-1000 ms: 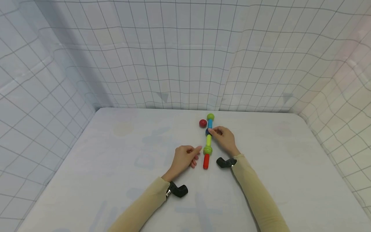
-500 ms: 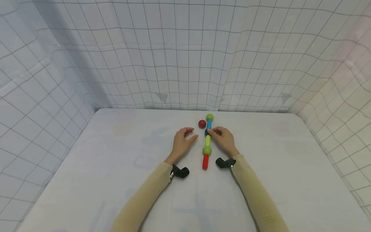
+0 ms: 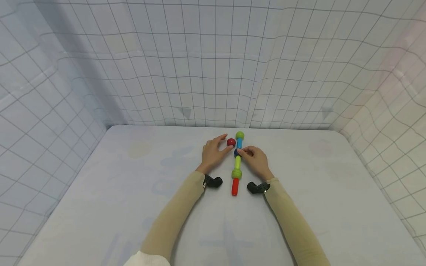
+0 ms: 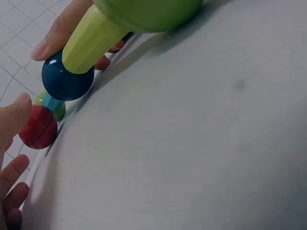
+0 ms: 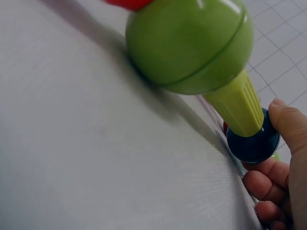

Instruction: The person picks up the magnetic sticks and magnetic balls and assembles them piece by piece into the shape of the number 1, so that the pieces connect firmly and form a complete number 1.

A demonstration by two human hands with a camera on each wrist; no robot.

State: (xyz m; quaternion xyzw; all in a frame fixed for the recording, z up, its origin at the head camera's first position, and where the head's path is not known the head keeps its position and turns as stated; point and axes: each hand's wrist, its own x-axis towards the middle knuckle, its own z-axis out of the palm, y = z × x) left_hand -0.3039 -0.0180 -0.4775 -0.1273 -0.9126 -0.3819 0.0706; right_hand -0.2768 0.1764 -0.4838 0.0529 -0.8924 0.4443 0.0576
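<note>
Red ball (image 3: 231, 142), beside the ball-and-stick row (image 3: 237, 162), could roll if the left hand (image 3: 212, 152), spread near it, gripping nothing, nudges it; right hand (image 3: 257, 159) pinches the row's blue ball (image 4: 66, 83), where tugging might loosen it.

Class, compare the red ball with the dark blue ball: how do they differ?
Place: the red ball lies off to one side of the light blue rod; the dark blue ball sits between that rod and the yellow-green rod.
Handling: the right hand pinches the dark blue ball; the left hand is beside the red ball, not gripping it.
Both are round and shiny.
</note>
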